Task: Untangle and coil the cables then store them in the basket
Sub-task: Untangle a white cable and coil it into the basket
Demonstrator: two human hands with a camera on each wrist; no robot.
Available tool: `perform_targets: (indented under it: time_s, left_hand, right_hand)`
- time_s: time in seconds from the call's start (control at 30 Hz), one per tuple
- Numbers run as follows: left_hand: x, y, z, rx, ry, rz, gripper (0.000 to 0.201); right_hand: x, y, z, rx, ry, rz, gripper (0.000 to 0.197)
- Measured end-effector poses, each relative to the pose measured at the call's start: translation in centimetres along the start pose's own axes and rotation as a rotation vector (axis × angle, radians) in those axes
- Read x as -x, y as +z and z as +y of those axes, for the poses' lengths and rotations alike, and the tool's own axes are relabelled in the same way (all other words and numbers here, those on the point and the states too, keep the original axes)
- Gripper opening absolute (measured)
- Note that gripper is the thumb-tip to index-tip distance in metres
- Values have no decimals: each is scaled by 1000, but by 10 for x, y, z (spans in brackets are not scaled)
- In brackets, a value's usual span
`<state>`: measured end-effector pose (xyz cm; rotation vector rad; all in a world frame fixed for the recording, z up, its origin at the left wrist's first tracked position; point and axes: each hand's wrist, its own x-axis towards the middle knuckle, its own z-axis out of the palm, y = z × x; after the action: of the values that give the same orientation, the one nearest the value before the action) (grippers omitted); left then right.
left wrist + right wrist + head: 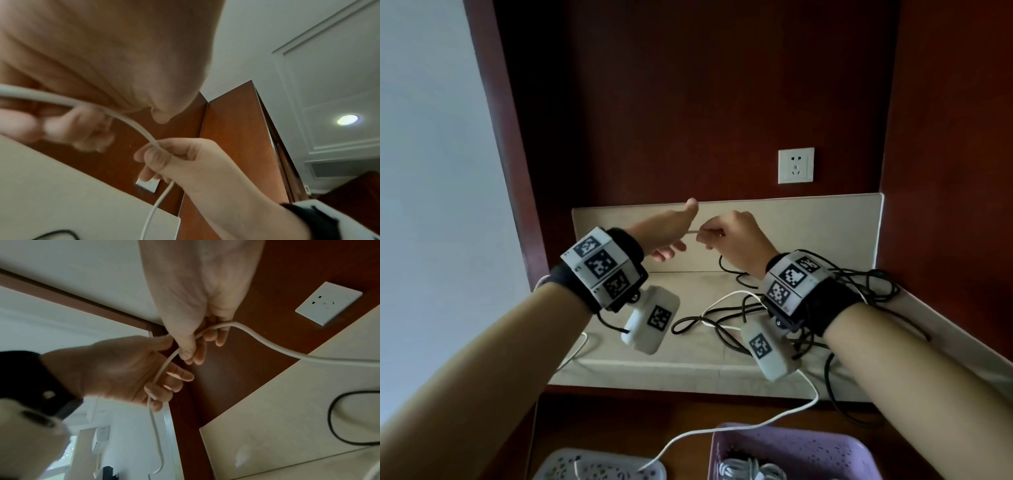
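Dim indoor light; ceiling lamp point(347, 119) glows bright; wrist views soft, near skin blurred, edges warped.

No readable text, brand, number or label anywhere. Only markings: black-and-white square fiducial patterns on the left wrist band point(602, 265), right wrist band point(792, 281) and the two white camera housings hung under them point(650, 318) point(767, 347); patterns, not letters.
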<state>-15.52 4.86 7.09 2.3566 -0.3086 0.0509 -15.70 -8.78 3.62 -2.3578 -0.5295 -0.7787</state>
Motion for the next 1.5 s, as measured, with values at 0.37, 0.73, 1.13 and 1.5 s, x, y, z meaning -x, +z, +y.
perform_targets:
  time_s: [0.37,0.73,1.13,1.5]
  left_hand:
    - [-17,-49,-38,517,-22,395,39]
    - [-24,-77,-95,593,-229,526,36]
    - [-4,-14,-7,-539,427,580,42]
    - [2,0,5,-696,498,463,33]
  right_hand:
    - [13,-56,71,125,296,-240,35]
    - [15,-72,79,49,421,65,34]
    - [-15,-55,-11,-29,250,-142,25]
    - [-1,-42,-7,396,-95,231,34]
